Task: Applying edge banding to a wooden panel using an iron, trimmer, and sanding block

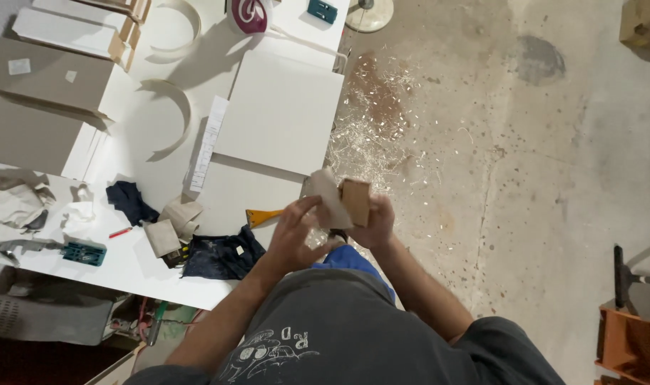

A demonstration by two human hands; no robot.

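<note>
My right hand [373, 227] grips a small brown wooden block [355, 201] in front of my chest, beside the white table's edge. My left hand [294, 232] pinches a pale sheet of sandpaper [328, 192] that lies against the block's left face. Both hands meet just right of the white table [136, 267]. A scraper with a yellow handle [262, 216] lies on the table just left of my left hand.
On the table lie a large white panel [282, 110], curved white strips [175, 117], grey boards [32, 107], dark cloths [221, 258], a teal tool [84, 252] and a red pencil [121, 232]. Wood shavings [371, 121] litter the concrete floor. Orange furniture [628, 342] stands at the right.
</note>
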